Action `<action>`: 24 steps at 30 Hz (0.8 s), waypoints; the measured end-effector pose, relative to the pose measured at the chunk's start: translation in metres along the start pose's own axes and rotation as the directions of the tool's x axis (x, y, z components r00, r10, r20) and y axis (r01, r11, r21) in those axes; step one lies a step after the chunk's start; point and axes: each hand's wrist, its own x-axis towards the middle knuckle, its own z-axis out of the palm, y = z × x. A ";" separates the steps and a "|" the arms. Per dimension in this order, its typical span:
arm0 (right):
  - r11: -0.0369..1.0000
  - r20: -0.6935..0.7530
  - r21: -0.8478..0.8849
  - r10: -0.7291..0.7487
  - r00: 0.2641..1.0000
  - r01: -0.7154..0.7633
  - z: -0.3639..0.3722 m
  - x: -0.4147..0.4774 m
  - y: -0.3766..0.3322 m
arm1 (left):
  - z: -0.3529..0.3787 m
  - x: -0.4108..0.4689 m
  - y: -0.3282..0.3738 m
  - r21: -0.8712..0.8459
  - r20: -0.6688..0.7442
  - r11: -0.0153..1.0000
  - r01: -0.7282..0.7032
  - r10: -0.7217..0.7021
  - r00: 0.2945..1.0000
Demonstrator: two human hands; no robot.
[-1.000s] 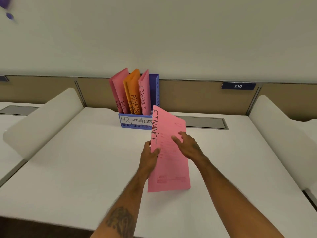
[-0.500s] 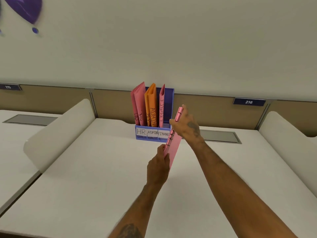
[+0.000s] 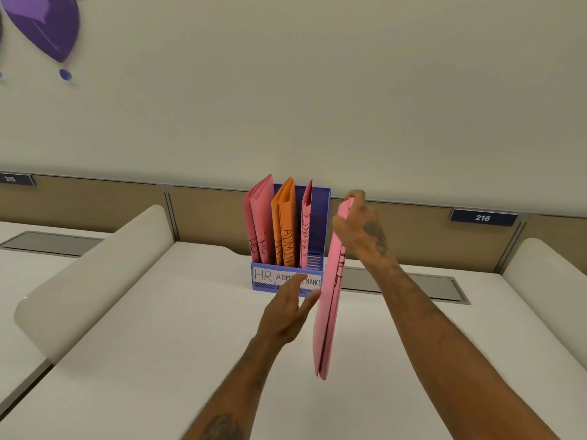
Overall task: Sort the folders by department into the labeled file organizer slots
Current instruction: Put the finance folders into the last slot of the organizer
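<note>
A blue file organizer (image 3: 320, 217) stands at the back of the white desk (image 3: 158, 344), its front labelled HR, ADMIN and FINANCE. Two pink HR folders (image 3: 260, 217) fill the left slot, two orange ADMIN folders (image 3: 286, 223) the middle, and one pink folder (image 3: 306, 223) the right. My right hand (image 3: 362, 227) grips the top edge of a pink FINANCE folder (image 3: 327, 312), which hangs edge-on just right of the organizer. My left hand (image 3: 286, 312) is beside the folder's left face, fingers spread, in front of the labels and not gripping.
Padded white dividers flank the desk at the left (image 3: 89, 274) and right (image 3: 546, 287). A brown back panel carries a plate reading 216 (image 3: 482, 217). A grey cable hatch (image 3: 409, 285) lies behind the folder. A purple shape (image 3: 44, 23) hangs on the wall, upper left.
The FINANCE folder has turned edge-on and risen toward the organizer. My right hand moved to its top edge. My left hand let go of it and opened.
</note>
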 end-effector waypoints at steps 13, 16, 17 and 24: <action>0.977 -0.173 -0.093 -0.204 0.964 0.190 0.030 0.100 -0.019 | -0.059 0.204 0.018 0.499 0.132 0.801 -0.331 0.307 0.943; 0.979 -0.181 -0.161 -0.156 0.971 0.127 0.033 0.125 -0.019 | -0.054 0.232 0.018 0.549 0.225 0.744 -0.381 0.307 0.925; 0.977 -0.184 -0.179 -0.146 0.972 0.112 0.032 0.133 -0.020 | -0.052 0.238 0.016 0.568 0.245 0.727 -0.385 0.298 0.923; 0.964 -0.327 -0.213 -0.226 0.918 0.162 0.022 0.171 -0.032 | -0.045 0.252 -0.011 0.584 0.220 0.695 -0.419 0.361 0.906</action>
